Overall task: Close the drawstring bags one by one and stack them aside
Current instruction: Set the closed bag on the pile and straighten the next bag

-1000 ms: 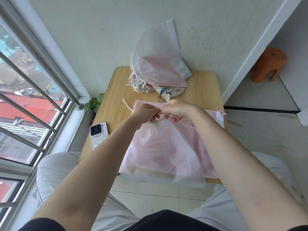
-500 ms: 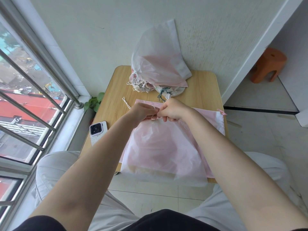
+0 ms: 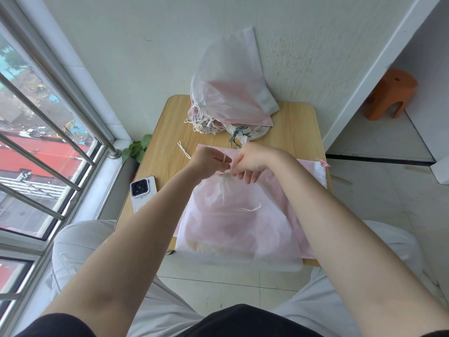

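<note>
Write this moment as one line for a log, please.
step: closing bag | left hand: string looped on finger | right hand: pinching string at bag's neck | closed stack: table's far edge

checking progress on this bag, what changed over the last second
The top bag's mouth has been gathered into a bunch between the left hand and right hand, with the cord now looped over a left finger. The closed stack, phone and table stayed put.
</note>
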`<state>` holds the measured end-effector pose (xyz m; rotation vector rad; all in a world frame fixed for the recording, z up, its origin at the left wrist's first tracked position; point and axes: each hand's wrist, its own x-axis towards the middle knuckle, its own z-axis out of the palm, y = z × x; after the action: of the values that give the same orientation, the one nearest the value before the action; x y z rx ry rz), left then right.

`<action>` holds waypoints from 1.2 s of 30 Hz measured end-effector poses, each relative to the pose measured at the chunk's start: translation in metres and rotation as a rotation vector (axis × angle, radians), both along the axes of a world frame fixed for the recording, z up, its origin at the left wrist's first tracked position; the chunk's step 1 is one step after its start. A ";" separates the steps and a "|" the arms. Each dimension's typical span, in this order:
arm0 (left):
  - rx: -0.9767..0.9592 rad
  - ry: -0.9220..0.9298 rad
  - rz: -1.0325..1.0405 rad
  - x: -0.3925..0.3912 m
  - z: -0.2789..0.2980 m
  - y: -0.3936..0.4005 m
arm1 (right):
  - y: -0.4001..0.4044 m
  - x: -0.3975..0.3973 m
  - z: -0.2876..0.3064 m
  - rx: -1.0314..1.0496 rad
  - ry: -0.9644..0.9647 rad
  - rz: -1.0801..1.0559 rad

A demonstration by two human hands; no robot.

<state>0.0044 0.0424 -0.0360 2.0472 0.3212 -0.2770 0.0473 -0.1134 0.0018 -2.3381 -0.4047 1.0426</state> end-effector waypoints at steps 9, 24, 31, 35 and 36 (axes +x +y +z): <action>0.188 -0.200 -0.110 -0.002 0.002 0.005 | 0.007 0.012 -0.037 0.141 -0.057 -0.302; 0.108 -0.415 0.075 -0.005 -0.008 0.002 | -0.003 0.023 -0.045 0.520 0.384 -0.262; -0.014 -0.280 0.113 -0.004 -0.007 0.002 | 0.005 0.026 -0.037 0.424 0.246 -0.505; -0.061 -0.263 0.138 -0.003 -0.007 0.001 | 0.003 0.023 -0.032 0.450 0.333 -0.525; -0.060 -0.261 0.145 -0.003 -0.007 0.002 | 0.002 0.023 -0.032 0.471 0.337 -0.532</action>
<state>0.0014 0.0440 -0.0428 1.9621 0.2934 0.0693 0.0708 -0.1118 -0.0304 -1.6747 0.0984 0.9260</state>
